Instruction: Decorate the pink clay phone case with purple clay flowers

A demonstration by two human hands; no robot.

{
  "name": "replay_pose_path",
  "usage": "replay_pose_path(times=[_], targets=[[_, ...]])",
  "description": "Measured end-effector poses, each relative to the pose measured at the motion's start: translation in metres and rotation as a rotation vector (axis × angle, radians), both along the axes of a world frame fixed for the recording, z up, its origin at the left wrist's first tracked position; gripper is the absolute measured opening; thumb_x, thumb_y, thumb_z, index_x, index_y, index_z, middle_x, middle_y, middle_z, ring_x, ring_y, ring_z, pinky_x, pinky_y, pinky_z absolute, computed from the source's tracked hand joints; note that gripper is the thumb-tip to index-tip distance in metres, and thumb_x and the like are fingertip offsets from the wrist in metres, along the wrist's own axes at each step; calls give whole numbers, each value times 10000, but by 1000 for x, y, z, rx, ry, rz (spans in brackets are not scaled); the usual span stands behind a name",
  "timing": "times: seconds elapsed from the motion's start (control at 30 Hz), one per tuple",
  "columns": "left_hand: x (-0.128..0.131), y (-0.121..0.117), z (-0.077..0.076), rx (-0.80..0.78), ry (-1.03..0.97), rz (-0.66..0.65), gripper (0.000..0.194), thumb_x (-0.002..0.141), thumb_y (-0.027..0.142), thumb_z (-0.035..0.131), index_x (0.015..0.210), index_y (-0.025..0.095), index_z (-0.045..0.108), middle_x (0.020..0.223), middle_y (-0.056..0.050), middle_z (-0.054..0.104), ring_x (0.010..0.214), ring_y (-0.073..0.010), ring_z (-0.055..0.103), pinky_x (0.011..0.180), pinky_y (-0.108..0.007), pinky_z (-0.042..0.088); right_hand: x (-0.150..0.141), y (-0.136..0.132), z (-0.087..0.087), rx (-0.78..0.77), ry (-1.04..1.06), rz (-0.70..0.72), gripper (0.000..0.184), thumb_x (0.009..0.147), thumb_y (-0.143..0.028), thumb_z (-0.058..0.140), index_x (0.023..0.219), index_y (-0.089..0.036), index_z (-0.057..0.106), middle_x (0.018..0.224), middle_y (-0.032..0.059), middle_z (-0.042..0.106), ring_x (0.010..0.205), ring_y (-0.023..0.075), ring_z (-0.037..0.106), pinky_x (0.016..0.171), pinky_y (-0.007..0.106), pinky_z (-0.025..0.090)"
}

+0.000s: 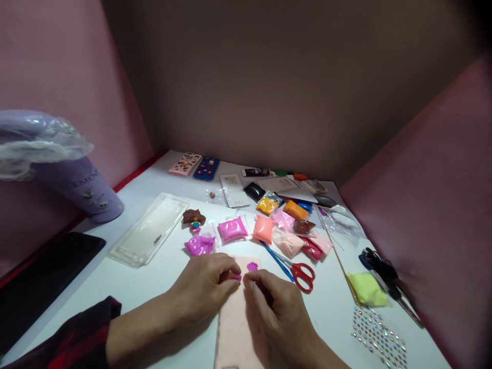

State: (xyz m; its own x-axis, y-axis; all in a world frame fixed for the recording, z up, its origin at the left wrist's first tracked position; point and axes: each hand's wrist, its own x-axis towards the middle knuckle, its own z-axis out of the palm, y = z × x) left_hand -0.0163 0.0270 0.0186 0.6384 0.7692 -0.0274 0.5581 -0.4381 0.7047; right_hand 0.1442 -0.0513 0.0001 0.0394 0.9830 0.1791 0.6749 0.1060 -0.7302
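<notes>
- Our left hand (210, 279) pinches a magenta bit (237, 278); our right hand (280, 307) curls narrow, contents unclear.
- Lower centre, beneath both, the pink slab (235, 323) runs lengthwise up-frame, magenta flower (252, 266) nearer our right.

2 pink side walls (434, 184), wht tbl (154, 282)
</notes>
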Motion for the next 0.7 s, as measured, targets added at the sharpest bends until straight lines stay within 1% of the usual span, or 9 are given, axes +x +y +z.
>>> replay_pose_path(times=[0.07,0.23,0.4,0.47,0.57,0.7], targets=[[1,0,0,-12,-28,-12,133,745,142,495,667,176,596,644,28,557,636,-114,490,603,-236,339,0,0,-1,-13,9,0,222,878,-222,448,811,-202,659,659,15,672,568,145,607,536,216,449],[-1,5,1,-112,-35,13,110,751,192,508,657,179,565,608,37,519,595,-113,463,551,-231,330,1,-1,-4,-68,24,13,205,888,-247,446,829,-203,637,674,11,645,592,152,584,546,226,439],[-6,10,1,-271,-81,12,93,770,229,512,727,179,577,615,41,509,592,-112,442,526,-227,323,1,-1,-4,-89,30,9,209,890,-257,445,825,-204,636,649,4,625,578,149,566,537,227,425],[-8,11,0,-368,-128,27,83,766,235,528,736,172,573,606,43,505,574,-106,430,512,-224,318,1,-1,-4,-92,30,4,212,888,-264,447,818,-208,639,636,1,620,569,150,563,535,231,419],[-8,12,0,-512,-205,59,89,758,245,559,743,157,566,608,31,541,576,-109,472,530,-225,346,1,-1,-5,-94,33,6,216,890,-272,448,823,-215,645,628,-3,614,561,151,556,531,237,410],[-6,15,5,-580,-254,121,129,735,264,608,741,137,588,641,-7,603,614,-134,544,568,-241,384,2,-1,-7,-95,50,8,210,896,-271,446,823,-215,635,634,-4,604,565,150,543,528,237,400]])
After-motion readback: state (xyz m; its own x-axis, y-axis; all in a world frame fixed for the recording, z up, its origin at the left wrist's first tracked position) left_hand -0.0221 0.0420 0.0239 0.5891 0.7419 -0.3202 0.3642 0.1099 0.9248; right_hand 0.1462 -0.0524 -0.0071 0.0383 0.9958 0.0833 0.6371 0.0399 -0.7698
